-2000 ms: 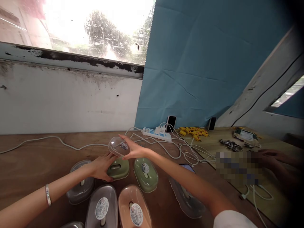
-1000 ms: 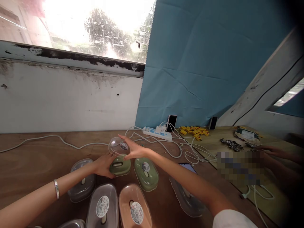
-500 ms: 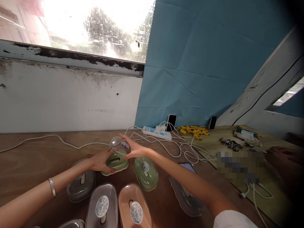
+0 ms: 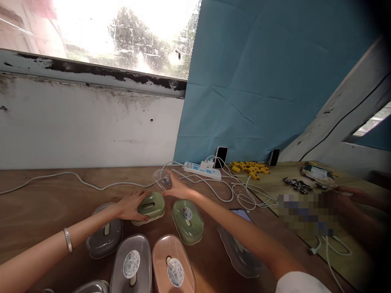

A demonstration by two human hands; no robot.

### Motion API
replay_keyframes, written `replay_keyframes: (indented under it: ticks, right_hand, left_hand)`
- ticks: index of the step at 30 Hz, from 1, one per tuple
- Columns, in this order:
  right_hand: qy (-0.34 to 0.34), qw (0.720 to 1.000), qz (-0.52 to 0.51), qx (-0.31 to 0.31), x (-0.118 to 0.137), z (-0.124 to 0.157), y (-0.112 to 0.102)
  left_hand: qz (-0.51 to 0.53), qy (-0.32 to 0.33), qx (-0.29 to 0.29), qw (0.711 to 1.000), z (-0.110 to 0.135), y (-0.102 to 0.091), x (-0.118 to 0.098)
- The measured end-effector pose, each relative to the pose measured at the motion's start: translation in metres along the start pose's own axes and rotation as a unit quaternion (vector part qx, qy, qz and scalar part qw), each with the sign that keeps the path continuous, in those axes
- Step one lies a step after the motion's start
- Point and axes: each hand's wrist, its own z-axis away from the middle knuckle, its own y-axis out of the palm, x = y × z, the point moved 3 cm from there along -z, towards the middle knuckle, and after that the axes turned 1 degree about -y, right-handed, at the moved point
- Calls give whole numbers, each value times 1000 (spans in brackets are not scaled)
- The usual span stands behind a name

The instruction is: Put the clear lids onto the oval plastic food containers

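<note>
My right hand [image 4: 176, 189] grips a clear dome lid [image 4: 161, 180] with a round sticker, held just above the wooden table [image 4: 45, 203] behind the boxes. My left hand [image 4: 130, 205] rests on the left side of an uncovered green oval box [image 4: 150, 207], holding it. Right of it lies a second green box [image 4: 187, 215] under a clear lid.
Grey lidded boxes [image 4: 105, 236] [image 4: 131, 264] and a pink one [image 4: 172, 266] sit in front. A loose clear lid [image 4: 240, 254] and a phone [image 4: 242, 215] lie under my right forearm. White cables [image 4: 241, 195], a power strip [image 4: 202, 170], yellow blocks [image 4: 249, 167]; another person's hand [image 4: 351, 193] at right.
My right hand has carried the clear lid off the green box, back and to the right. My left hand has stayed on the box.
</note>
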Motion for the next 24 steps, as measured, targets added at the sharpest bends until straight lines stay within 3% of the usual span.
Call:
replay_keyframes:
  ticks: [7,16,19,24]
  right_hand:
    - [-51,998,7,25,-5,-1,4]
    - [-152,976,31,151,14,11,13]
    - [-141,980,50,133,9,5,13]
    - [-38,989,115,88,-17,-10,10]
  left_hand:
    - [-19,0,4,1000,1,-1,-8]
    - [-20,14,-14,1000,0,14,-3]
    - [10,22,-16,1000,-1,13,-1]
    - [60,42,-21,997,-2,6,-1]
